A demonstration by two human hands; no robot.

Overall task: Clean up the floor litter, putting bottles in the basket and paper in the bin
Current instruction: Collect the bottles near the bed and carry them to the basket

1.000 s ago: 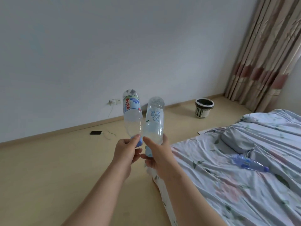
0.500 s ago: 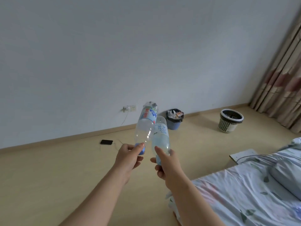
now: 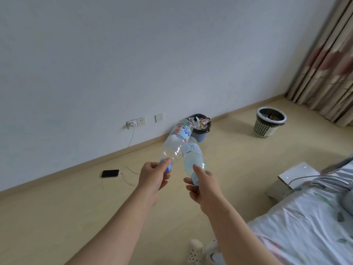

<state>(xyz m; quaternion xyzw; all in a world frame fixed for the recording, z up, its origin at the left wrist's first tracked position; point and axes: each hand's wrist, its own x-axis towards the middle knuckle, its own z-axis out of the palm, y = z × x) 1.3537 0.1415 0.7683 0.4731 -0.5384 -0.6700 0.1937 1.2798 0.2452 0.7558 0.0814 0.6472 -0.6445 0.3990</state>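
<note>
2 bottles (image 3: 174, 148) before the bin (image 3: 200, 135) by the wall (image 3: 133, 54), basket (image 3: 264, 128) to its right, phone (image 3: 109, 173) to its left

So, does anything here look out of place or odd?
Yes, mildly. A black phone lies on the floor near the wall, its thin cable trailing loose. The left hand and right hand hold the red-labelled bottle and the pale bottle upside down by their blue caps. Nothing looks spilled.

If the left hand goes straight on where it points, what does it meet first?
Probably the blue bin by the wall; the left hand carries its bottle close beside the other bottle, depth unclear.
</note>
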